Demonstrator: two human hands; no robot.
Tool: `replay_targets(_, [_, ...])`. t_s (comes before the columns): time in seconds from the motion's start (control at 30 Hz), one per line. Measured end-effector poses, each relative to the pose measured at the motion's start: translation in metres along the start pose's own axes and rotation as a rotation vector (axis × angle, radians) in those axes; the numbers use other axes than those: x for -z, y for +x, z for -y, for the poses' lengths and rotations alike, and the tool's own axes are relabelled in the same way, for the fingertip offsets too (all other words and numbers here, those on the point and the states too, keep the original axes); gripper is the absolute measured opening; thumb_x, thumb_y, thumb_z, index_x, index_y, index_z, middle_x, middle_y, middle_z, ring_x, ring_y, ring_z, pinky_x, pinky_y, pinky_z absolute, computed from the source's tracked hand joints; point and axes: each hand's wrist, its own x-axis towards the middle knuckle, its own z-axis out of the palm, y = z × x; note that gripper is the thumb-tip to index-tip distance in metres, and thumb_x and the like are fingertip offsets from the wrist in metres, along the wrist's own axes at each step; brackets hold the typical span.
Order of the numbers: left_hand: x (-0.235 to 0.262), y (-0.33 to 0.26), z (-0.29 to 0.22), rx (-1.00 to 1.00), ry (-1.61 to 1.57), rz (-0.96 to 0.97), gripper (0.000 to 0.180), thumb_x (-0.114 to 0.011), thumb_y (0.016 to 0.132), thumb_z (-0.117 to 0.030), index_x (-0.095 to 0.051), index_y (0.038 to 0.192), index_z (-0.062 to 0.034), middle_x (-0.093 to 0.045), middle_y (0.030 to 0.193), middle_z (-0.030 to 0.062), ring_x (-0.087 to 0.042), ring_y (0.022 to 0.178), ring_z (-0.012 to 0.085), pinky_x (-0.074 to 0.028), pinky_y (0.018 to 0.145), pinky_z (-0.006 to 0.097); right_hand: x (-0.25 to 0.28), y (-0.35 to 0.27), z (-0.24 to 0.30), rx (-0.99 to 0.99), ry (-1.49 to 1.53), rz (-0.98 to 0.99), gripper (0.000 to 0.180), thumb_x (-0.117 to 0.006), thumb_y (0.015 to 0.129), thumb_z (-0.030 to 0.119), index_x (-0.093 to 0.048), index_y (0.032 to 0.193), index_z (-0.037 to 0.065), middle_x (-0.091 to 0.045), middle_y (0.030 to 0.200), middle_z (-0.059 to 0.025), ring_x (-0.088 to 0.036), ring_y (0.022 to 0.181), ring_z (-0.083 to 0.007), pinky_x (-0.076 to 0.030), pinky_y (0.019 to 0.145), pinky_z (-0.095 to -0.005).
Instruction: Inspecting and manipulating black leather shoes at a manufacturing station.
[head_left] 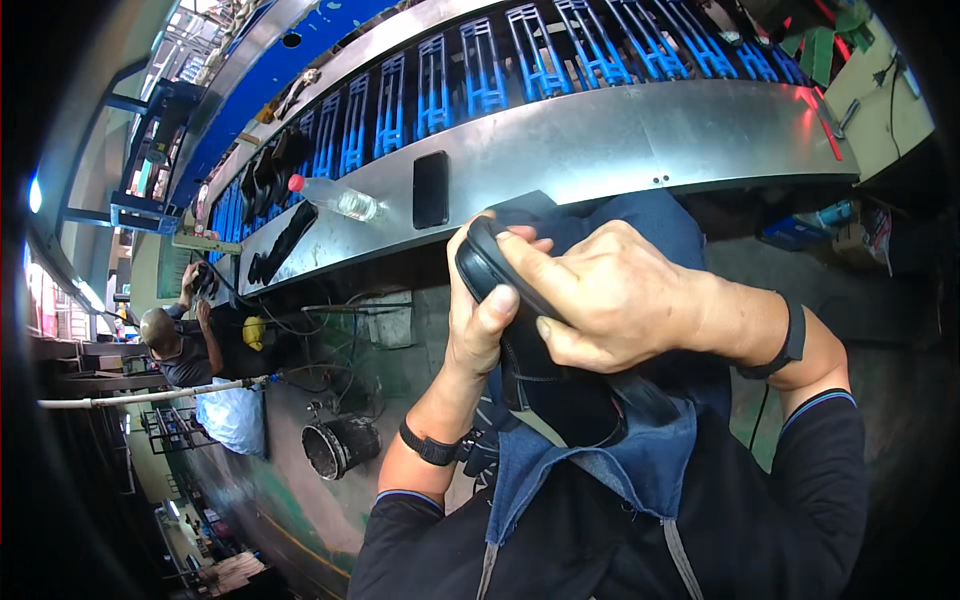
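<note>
Blue apron [510,492] cloth and a dark shirt lie closest, and just above the apron's top edge a black shoe [548,388] is held over the lap, its rounded, thick-rimmed end pointing toward the bench. The left hand [476,322] is curled around that end, thumb on the near side. The right hand [612,295] is part closed, its index finger and thumb against the shoe's side, its other fingers folded; it hides part of the shoe.

Beyond the knees runs a metal bench [560,150], with a dark phone [431,190] and a red-capped clear bottle [345,202] lying between the person and the row of blue racks [435,90]. Left of the bottle lies a long black item, its kind unclear. On the floor to the left sit a black cylindrical container [340,447] and a pale plastic bag [232,417], near a co-worker [188,350].
</note>
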Motion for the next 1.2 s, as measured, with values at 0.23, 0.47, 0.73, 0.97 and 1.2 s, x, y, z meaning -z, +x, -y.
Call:
replay_targets(0.23, [0.017, 0.003, 0.047, 0.147, 0.077, -0.154, 0.064, -0.058, 0.094, -0.041, -0.038, 0.141, -0.0020, -0.057, 0.128, 0.0210, -0.061, 0.117, 0.0306, -0.051, 0.101, 0.045, -0.037, -0.029, 0.016, -0.320, -0.307, 0.053, 0.065, -0.067, 0.076, 0.013, -0.047, 0.130, -0.017, -0.057, 0.083, -0.0155, -0.065, 0.076, -0.0274, -0.053, 0.067, -0.0351])
replay_targets(0.47, [0.047, 0.021, 0.107, 0.275, -0.240, 0.049, 0.063, -0.053, 0.102, -0.045, -0.034, 0.149, -0.0087, -0.050, 0.140, 0.0086, -0.054, 0.126, 0.0203, -0.045, 0.106, 0.035, -0.031, -0.114, 0.043, -0.351, -0.267, 0.191, 0.064, -0.059, 0.077, 0.005, -0.046, 0.138, -0.008, -0.044, 0.138, -0.0354, -0.050, 0.124, -0.0465, -0.042, 0.104, -0.0502])
replay_targets(0.73, [0.026, 0.068, 0.058, 0.448, 0.090, 0.078, 0.046, -0.050, 0.104, -0.037, -0.055, 0.131, -0.0001, -0.064, 0.122, 0.0120, -0.060, 0.111, 0.0191, -0.050, 0.092, 0.036, -0.015, -0.052, -0.018, 0.250, -0.007, -0.160, 0.079, -0.073, 0.061, 0.006, -0.052, 0.137, 0.012, -0.046, 0.141, -0.0213, -0.043, 0.134, -0.0406, -0.036, 0.109, -0.0566])
replay_targets(0.97, [0.008, 0.033, 0.079, -0.121, 0.247, -0.091, 0.047, -0.041, 0.107, -0.034, -0.059, 0.128, 0.0038, -0.065, 0.116, 0.0115, -0.061, 0.106, 0.0164, -0.045, 0.096, 0.031, -0.048, -0.059, -0.098, -0.963, 0.658, -0.118, 0.051, -0.064, 0.096, 0.026, -0.053, 0.140, 0.003, -0.059, 0.135, -0.0180, -0.057, 0.122, -0.0253, -0.042, 0.107, -0.0343])
replay_targets(1.2, [0.008, 0.120, 0.091, 0.453, -0.067, 0.133, 0.032, -0.061, 0.099, -0.031, -0.070, 0.109, -0.0014, -0.068, 0.104, 0.0053, -0.062, 0.095, 0.0149, -0.049, 0.088, 0.031, -0.054, -0.064, -0.139, -1.001, 0.996, -0.482, 0.038, -0.055, 0.103, 0.032, -0.067, 0.119, 0.000, -0.070, 0.109, -0.0078, -0.062, 0.098, -0.0147, -0.050, 0.086, -0.0318])
